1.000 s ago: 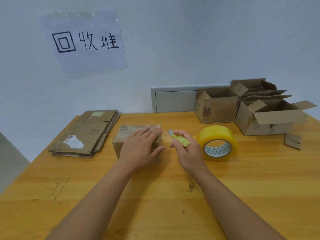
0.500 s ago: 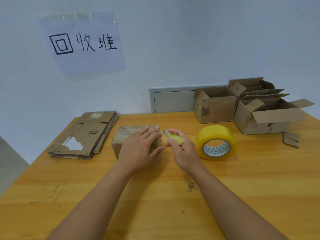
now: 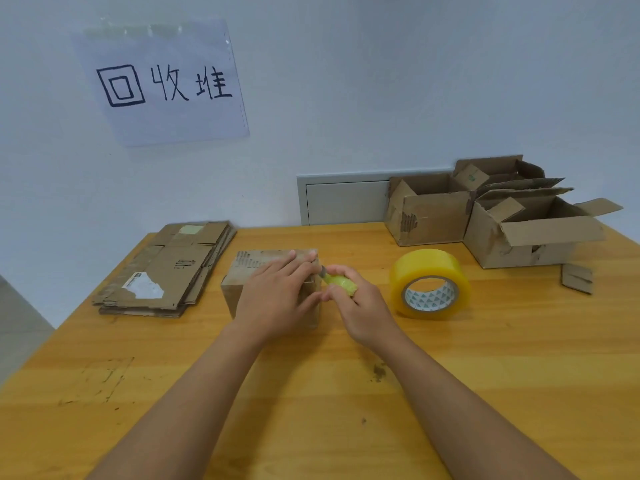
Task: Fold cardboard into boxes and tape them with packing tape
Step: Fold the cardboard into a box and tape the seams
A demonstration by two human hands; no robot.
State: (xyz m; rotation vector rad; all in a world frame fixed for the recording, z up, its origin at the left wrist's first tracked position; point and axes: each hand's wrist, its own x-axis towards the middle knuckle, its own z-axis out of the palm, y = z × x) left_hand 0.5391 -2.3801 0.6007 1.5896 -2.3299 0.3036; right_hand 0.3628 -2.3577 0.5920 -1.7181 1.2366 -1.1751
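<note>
Cardboard box pressed under flat left hand, right hand gripping yellow cutter at box's right edge

The left hand lies flat over the small brown cardboard box, hiding most of its top and right side. The right hand curls round a small yellow-green cutter; only its grey tip and part of the handle show, and where the tip meets the box cannot be told. Both forearms are cut off by the bottom edge.
</note>
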